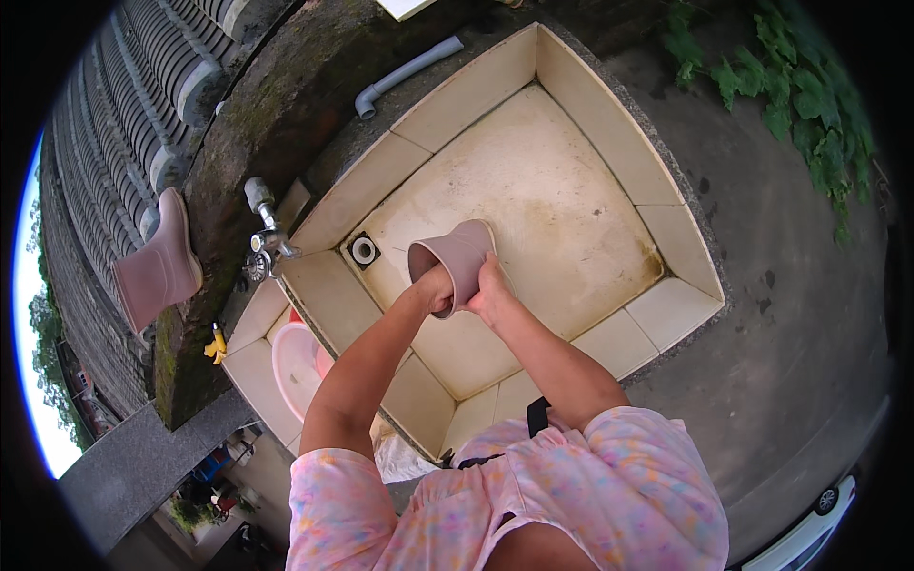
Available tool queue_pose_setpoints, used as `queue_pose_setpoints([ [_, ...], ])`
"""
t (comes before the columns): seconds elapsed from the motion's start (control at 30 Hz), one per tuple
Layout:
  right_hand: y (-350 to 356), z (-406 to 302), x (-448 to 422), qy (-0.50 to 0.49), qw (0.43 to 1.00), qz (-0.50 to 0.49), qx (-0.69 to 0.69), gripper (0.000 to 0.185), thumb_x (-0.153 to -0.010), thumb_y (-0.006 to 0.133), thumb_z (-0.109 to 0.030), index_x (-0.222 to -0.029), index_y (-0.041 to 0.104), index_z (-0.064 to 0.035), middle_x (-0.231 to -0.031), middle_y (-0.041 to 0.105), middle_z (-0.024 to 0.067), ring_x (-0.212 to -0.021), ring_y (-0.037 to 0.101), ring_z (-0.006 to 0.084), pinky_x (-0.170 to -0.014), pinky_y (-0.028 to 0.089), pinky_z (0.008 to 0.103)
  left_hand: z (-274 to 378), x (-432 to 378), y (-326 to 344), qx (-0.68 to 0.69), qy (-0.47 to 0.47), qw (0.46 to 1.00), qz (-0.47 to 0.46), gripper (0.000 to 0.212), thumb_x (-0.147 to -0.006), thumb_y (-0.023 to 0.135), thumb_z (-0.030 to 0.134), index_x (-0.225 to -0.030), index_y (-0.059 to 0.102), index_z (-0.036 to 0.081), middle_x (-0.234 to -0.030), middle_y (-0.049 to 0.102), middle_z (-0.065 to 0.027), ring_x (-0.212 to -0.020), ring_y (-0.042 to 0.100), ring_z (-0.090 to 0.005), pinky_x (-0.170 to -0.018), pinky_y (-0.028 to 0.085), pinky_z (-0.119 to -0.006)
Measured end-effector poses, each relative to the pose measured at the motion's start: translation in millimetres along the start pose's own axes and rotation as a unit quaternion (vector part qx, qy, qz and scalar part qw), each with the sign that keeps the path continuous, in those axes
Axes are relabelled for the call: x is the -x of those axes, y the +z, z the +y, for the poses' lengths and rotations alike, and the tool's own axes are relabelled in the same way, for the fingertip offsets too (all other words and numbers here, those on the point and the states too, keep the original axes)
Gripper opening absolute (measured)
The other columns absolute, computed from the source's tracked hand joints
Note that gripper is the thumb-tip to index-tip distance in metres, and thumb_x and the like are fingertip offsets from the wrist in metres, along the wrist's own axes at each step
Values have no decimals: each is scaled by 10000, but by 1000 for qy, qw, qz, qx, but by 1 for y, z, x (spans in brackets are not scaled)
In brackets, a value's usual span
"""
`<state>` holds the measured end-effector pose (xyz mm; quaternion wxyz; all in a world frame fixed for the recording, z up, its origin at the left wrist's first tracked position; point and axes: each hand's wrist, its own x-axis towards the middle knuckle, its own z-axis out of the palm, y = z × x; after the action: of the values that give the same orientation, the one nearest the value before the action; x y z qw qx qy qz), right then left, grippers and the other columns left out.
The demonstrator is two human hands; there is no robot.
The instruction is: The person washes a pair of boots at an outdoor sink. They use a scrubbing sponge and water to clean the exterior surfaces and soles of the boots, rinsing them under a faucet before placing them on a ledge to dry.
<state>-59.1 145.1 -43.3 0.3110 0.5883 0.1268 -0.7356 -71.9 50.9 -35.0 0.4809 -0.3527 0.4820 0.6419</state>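
A dusty-pink rubber boot [460, 253] is held over the floor of a cream-tiled wash basin [550, 171], its open shaft facing left and towards me. My right hand [490, 289] grips the boot from the right, with the thumb along its outside. Inside the shaft opening is my left hand [437, 289]; its fingers are mostly hidden by the boot wall. The matching boot [158, 264] rests on the mossy ledge [214, 193] at the left.
Left of the basin's drain [363, 250] stands a chrome tap [268, 243]. A yellow-handled tap [216, 346] is lower down, by a second basin with a pink plastic tub [293, 364]. A grey pipe elbow [407, 75] lies behind the rim. Leafy vines [807, 93] hang at right.
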Motion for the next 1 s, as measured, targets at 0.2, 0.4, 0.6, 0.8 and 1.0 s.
queue_pose_setpoints([
  [0.2, -31, -10, -16, -33, 994, 25, 103, 506, -909, 301, -385, -1246, 315, -8, -1265, 371, 181, -1110, 425, 329, -836, 403, 526, -26, 4, 37, -6, 18, 998, 67, 285, -864, 451, 185, -1127, 425, 79, -968, 527, -86, -800, 548, -206, -527, 469, -294],
  [0.4, -34, -6, -21, -4, 992, 63, 111, 476, -888, 424, -301, -1240, 342, 9, -1199, 443, 159, -1026, 500, 283, -760, 475, 466, -51, -48, 13, 182, -20, 979, 90, 369, -866, 444, 171, -1210, 357, 71, -1155, 450, -117, -983, 493, -235, -756, 465, -342],
  [0.6, -27, -15, -16, 20, 996, 37, 73, 487, -892, 383, -369, -1237, 359, -27, -1201, 448, 147, -1044, 490, 278, -808, 443, 477, -22, 10, 36, -103, 23, 994, 39, 419, -831, 469, 97, -1220, 357, -8, -1130, 491, -134, -1016, 480, -250, -833, 410, -315],
  [0.8, -31, -12, -6, 0, 990, -23, 139, 522, -886, 301, -450, -1235, 373, -69, -1238, 424, 128, -1118, 428, 288, -885, 374, 495, -22, 3, 56, -2, 43, 987, 156, 379, -850, 423, 126, -1209, 395, 6, -1108, 528, -130, -1024, 491, -247, -841, 400, -304],
  [1.0, -22, -17, 3, 51, 986, -15, 156, 518, -889, 259, -444, -1234, 383, -79, -1247, 415, 141, -1121, 426, 294, -904, 348, 498, -49, -18, 40, -57, 128, 979, 148, 353, -863, 415, 174, -1183, 415, 25, -1141, 497, -133, -1022, 484, -253, -813, 420, -328],
])
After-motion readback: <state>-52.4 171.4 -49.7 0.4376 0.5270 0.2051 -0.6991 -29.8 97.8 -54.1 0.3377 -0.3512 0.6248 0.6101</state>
